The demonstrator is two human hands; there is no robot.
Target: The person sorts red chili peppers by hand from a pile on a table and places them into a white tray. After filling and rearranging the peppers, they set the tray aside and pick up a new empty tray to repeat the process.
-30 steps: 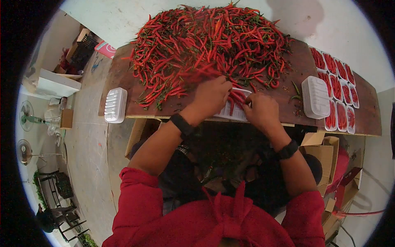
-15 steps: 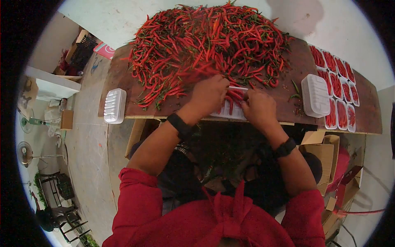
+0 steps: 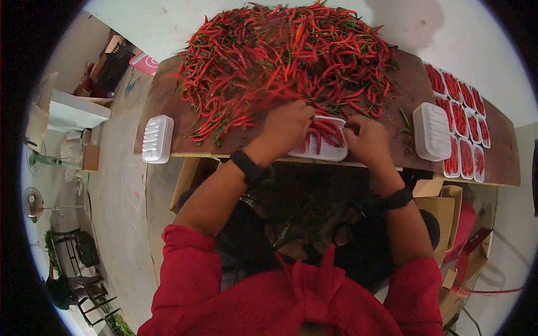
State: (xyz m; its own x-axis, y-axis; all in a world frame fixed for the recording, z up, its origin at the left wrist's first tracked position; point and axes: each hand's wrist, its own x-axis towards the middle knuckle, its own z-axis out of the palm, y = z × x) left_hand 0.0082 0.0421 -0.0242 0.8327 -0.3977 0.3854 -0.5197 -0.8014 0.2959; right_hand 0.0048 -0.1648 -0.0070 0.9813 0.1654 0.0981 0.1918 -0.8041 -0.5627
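Note:
A white foam tray lies at the table's front edge with several red chillies in it. My left hand covers the tray's left side, its fingers curled together; what they hold is hidden. At the right rim is my right hand, thumb and fingers bent close together near the chillies. Whether it grips anything does not show. Behind both hands a large heap of red chillies with green stems spreads over the brown table.
Stacked white trays stand at the left and right of the table. Rows of chilli-filled trays lie farther right. Cardboard boxes sit below the right side. A fan stands on the floor at left.
My right hand has shifted right, from over the chillies to the tray's right rim, uncovering more of the tray and chillies. My left hand has barely moved.

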